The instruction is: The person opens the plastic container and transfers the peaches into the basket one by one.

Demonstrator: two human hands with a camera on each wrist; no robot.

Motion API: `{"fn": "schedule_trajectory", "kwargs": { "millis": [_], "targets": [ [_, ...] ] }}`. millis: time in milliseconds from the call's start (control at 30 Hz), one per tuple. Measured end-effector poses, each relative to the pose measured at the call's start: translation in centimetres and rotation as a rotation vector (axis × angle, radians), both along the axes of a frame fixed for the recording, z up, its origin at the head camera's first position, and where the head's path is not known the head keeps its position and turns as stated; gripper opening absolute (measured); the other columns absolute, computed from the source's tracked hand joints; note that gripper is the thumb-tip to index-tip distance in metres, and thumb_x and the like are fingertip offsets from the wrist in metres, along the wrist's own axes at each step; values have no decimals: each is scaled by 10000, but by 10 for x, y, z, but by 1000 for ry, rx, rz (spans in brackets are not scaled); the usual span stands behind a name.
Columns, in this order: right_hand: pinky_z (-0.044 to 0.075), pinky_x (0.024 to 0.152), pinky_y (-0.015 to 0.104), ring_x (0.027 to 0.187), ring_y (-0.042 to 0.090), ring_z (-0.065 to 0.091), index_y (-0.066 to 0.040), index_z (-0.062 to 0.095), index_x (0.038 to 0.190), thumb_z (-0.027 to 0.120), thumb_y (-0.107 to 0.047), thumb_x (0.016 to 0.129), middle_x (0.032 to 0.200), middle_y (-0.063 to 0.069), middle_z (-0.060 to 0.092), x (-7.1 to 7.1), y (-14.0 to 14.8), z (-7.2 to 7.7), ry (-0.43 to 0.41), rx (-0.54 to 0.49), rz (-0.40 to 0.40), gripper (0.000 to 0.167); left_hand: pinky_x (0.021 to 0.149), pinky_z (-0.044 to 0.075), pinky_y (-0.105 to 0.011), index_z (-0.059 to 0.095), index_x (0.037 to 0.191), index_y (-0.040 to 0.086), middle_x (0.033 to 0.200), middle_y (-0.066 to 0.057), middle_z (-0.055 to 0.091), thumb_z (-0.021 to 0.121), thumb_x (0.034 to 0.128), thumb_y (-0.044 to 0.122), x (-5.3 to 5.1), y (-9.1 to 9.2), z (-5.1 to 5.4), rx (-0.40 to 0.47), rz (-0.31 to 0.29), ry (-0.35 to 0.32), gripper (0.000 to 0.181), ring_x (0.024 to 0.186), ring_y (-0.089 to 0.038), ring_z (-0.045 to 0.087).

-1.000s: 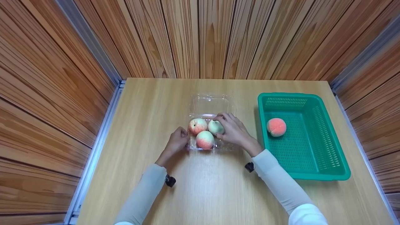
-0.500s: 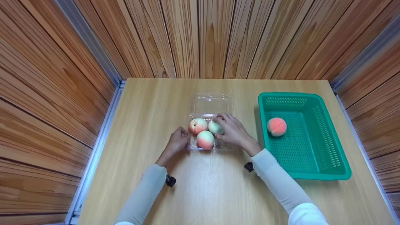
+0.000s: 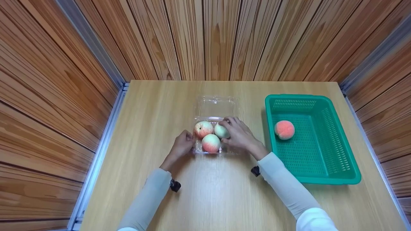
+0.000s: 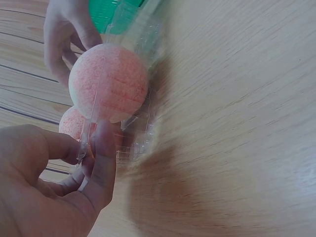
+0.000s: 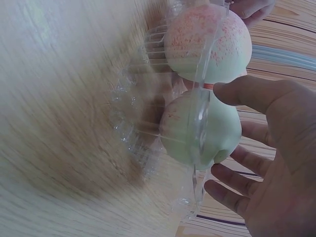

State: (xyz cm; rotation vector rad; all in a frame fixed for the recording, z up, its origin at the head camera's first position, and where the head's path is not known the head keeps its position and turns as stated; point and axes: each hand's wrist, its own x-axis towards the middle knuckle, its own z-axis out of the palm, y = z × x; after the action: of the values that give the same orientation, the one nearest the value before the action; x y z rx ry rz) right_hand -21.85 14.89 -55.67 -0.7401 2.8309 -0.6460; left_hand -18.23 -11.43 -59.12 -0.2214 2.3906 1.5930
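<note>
Clear box [image 3: 212, 118], centre frame

Left hand [image 3: 183, 143] pinching its edge; pinch plain only in left-wrist view. Right hand [image 3: 239, 134] grasping pale peach [image 5: 190, 128] inside. Pink peach [image 3: 284, 130], head view only: in green basket [image 3: 316, 154], right of frame.

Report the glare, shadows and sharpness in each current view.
Head view: pale sheen on the tabletop in front of the clear container; left wrist view: a soft-edged dark shadow on the tabletop beside the left hand; right wrist view: a bright patch at upper left, a broad shadow beside the clear container, and a slightly soft picture overall.
</note>
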Motion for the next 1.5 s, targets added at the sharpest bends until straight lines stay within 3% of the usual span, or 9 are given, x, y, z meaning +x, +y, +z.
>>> {"fn": "schedule_trajectory", "kwargs": {
  "millis": [333,600,1000,1267,1367,1500],
  "targets": [
    [434,1173,534,1387,355,465,-144,578,1463,844,-247,915,1506,133,487,-1,-2,-2,-5,7,-2,618,563,519,-272,523,1027,44,828,-45,554,626,1034,98,-1,0,-2,14,0,-1,116,663,-174,621],
    [430,1191,554,1391,366,484,-124,554,1480,839,-281,916,1500,155,512,0,-4,-8,8,46,12,651,577,431,-230,545,1022,46,851,-26,521,642,1036,138,0,-1,0,-51,-5,18,135,709,-152,534],
    [333,1273,588,1506,397,398,-107,424,1596,822,-313,928,1599,163,427,1,-7,-15,-109,99,-20,805,616,422,-245,559,1034,38,884,-33,534,636,1017,120,0,0,2,-68,-2,33,114,765,-170,525],
    [298,1296,576,1572,416,332,-82,367,1629,808,-396,939,1662,196,373,0,-12,-22,-118,141,-33,878,622,432,-242,558,1038,33,894,-46,542,630,1008,112,0,0,0,-64,-4,21,111,777,-176,537],
    [306,1292,578,1565,427,342,-62,386,1613,816,-373,933,1650,211,387,-1,-13,-24,-116,134,-43,863,629,442,-243,557,1061,33,909,-56,552,626,1014,116,-1,0,0,-58,-5,8,117,785,-181,549],
    [433,1205,561,1426,433,480,-8,461,1518,841,-311,900,1506,233,496,-3,-15,-28,-52,124,-23,786,620,443,-241,559,1066,35,891,-48,549,627,1019,115,0,-1,1,-60,-10,9,116,768,-177,547]
  ]
}}
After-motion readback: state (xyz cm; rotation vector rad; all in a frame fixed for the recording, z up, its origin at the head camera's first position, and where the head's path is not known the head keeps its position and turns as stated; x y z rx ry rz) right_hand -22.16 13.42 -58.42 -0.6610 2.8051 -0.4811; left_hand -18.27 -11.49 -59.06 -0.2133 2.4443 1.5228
